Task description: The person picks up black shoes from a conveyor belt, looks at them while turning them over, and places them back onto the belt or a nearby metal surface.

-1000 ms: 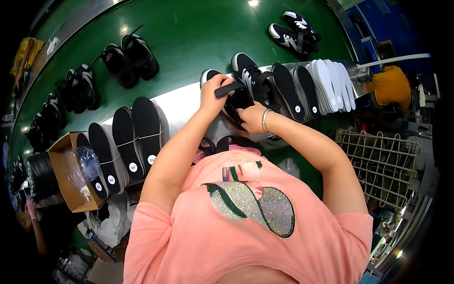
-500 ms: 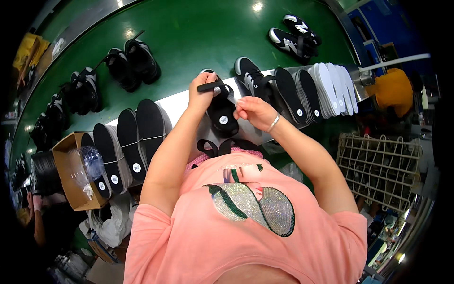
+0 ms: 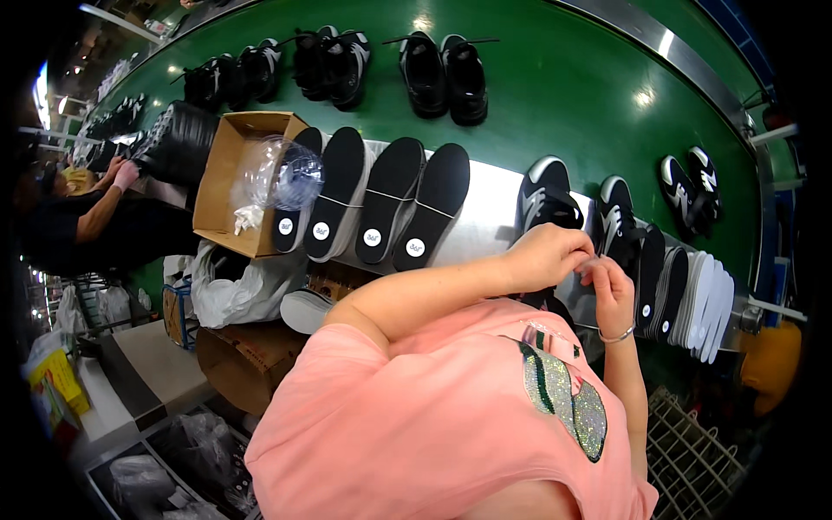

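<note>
Above the metal strip [image 3: 485,212] beside the green counter [image 3: 555,95], two hands meet! Fingers of the left hand [image 3: 543,258] press together at the tips; those of the right hand [image 3: 612,293] pinch a small pale scrap [image 3: 584,268], too blurred to name. Just beyond the left hand sits a black-and-silver sneaker [image 3: 544,180], toe pointing away; a second sneaker [image 3: 616,204] stands to its right, near black insoles [image 3: 650,269].
</note>
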